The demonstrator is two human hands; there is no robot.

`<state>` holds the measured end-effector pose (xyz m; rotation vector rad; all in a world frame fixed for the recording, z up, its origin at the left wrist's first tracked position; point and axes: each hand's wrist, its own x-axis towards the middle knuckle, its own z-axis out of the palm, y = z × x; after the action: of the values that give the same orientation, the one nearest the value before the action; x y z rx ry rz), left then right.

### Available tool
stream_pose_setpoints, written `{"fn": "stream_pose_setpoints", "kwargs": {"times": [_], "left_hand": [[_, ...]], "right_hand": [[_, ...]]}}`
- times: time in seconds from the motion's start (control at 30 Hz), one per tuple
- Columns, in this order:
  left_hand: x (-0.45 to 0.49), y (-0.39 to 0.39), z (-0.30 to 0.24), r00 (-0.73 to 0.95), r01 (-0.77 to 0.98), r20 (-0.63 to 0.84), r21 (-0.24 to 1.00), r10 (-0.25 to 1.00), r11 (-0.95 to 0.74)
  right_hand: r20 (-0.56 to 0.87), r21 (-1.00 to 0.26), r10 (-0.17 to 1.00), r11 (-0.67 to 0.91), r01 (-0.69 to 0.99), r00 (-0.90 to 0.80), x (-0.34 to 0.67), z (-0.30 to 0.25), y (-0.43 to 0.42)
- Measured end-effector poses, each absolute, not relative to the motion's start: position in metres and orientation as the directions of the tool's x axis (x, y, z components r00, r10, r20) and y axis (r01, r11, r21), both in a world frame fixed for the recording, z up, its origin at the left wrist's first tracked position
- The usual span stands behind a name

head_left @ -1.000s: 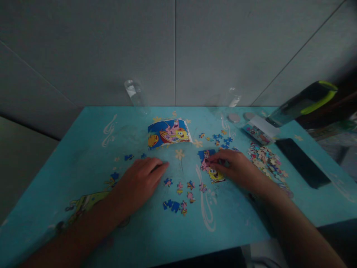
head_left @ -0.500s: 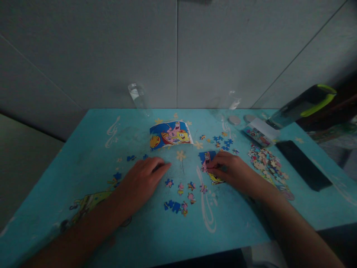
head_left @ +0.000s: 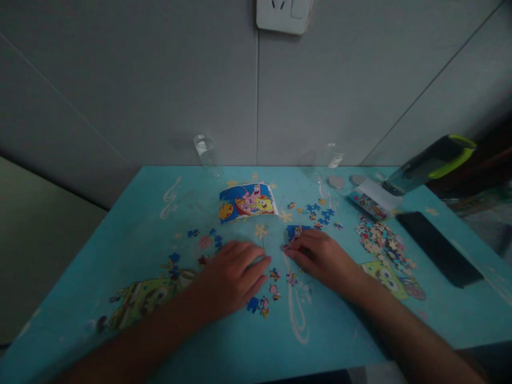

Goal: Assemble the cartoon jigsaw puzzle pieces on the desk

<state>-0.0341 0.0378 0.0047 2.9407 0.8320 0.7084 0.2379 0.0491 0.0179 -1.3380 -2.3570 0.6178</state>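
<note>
While the right hand (head_left: 286, 248) pinches a small piece (head_left: 284, 247) between thumb and forefinger, its fingertips sit at the left edge of the part-built puzzle (head_left: 295, 230), whose blue top corner shows beyond the knuckles; the rest of the puzzle is covered by the hand. The left hand (head_left: 238, 274) is loose, palm down with its fingers reaching toward the right hand, and it grips nothing that can be seen; what lies beneath it is hidden. Just beside its fingertips, a few loose pieces (head_left: 274, 291) in pink, blue and yellow lie on the blue counter (head_left: 340, 341). More blue pieces (head_left: 174, 260) are scattered left of the left hand, near a printed cartoon figure (head_left: 144, 298) partly covered by the forearm. Behind the hands lies a card (head_left: 248, 204) with a cartoon boat scene, its edges curling slightly. A cluster of mostly blue pieces (head_left: 320, 212) lies beyond the right hand, and a larger mixed pile (head_left: 384, 241) is spread farther right, between a small box (head_left: 372, 200) and a flat black object (head_left: 440, 249). Toward the wall (head_left: 160, 90) stand two clear tubes (head_left: 207, 154), well apart, two round lids (head_left: 336, 182), and a dark bottle (head_left: 430, 165) with a lime-green strap. A socket (head_left: 283, 15) shows above.
</note>
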Motion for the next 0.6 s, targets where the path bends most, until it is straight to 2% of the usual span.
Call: {"fn": "stream_pose_setpoints", "kwargs": {"times": [0.2, 0.37, 0.6], "left_hand": [[0.007, 0.042, 0.004, 0.812, 0.486, 0.26, 0.192, 0.522, -0.852], [0.009, 0.046, -0.005, 0.792, 0.491, 0.268, 0.252, 0.548, -0.834], [0.003, 0.046, -0.01, 0.784, 0.484, 0.259, 0.315, 0.564, -0.817]], "right_hand": [[0.194, -0.501, 0.9, 0.434, 0.749, -0.391, 0.254, 0.01, 0.058], [0.194, -0.447, 0.891, 0.452, 0.772, -0.409, 0.257, 0.004, 0.061], [0.2, -0.439, 0.887, 0.461, 0.771, -0.417, 0.258, 0.004, 0.06]]}}
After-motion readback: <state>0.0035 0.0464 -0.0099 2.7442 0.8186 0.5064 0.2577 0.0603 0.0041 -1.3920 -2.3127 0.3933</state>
